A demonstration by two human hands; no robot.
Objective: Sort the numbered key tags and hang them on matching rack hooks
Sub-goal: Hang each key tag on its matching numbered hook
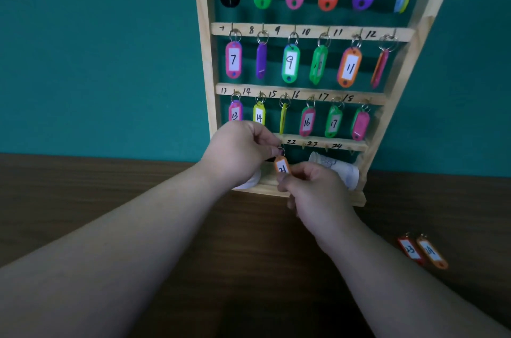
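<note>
A wooden key rack (204,61) stands against the teal wall, its three upper rows filled with coloured numbered tags. An orange tag marked 21 (282,166) hangs in front of the bottom row. My left hand (237,155) pinches its metal ring (281,151) just under the bottom rail (326,144), left of the label 22. My right hand (315,191) pinches the tag's lower end. The hooks at 22, 23 and 24 are bare. A red tag marked 23 (410,250) and an orange tag marked 24 (432,253) lie on the table at the right.
A rolled white paper (336,167) lies on the rack's base shelf behind my right hand. The dark wooden table (249,240) runs from the wall to the near edge. My hands hide the left part of the bottom row.
</note>
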